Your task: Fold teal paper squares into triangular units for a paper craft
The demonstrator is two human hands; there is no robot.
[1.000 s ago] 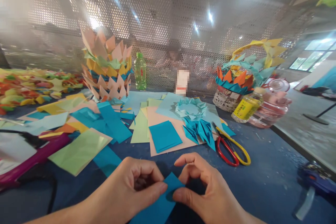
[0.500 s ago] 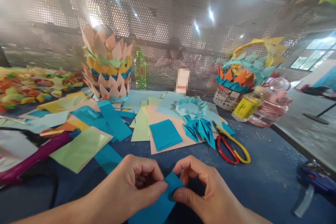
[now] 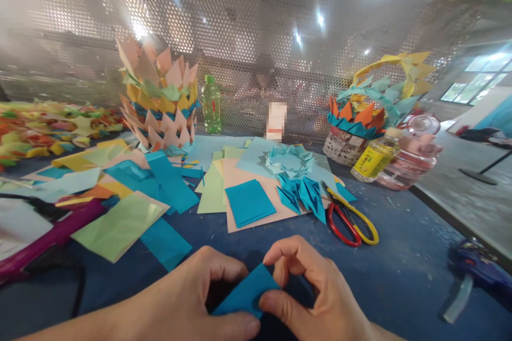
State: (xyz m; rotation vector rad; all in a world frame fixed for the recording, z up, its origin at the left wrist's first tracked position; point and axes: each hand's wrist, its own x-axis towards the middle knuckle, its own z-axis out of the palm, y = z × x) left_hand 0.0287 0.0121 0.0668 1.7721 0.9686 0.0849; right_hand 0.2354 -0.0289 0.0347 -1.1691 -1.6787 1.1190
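Observation:
Between my two hands, close to the front of the table, is a piece of blue paper (image 3: 248, 294), now a narrow folded strip standing at a slant. My left hand (image 3: 212, 298) grips its lower left part, with the thumb along the near edge and the fingers behind. With thumb and index finger, my right hand (image 3: 300, 287) pinches the upper right end. Just beyond lies a stack of blue paper squares (image 3: 250, 203) on a peach sheet (image 3: 236, 226). Folded blue paper pieces (image 3: 303, 194) and a pale blue paper ring (image 3: 290, 161) sit behind it.
Red-and-yellow scissors (image 3: 350, 218) lie to the right, and a blue glue gun (image 3: 478, 272) farther right. A purple tool (image 3: 52, 240) with a cable is at left. Layered paper petals (image 3: 160, 101), a green bottle (image 3: 211, 104), a yellow-labelled bottle (image 3: 374, 160) and a pink jar (image 3: 412, 162) stand behind.
My left thumb has slid down and toward me along the blue paper. The lower part of the paper is folded up, so it shows shorter. My right hand keeps its pinch.

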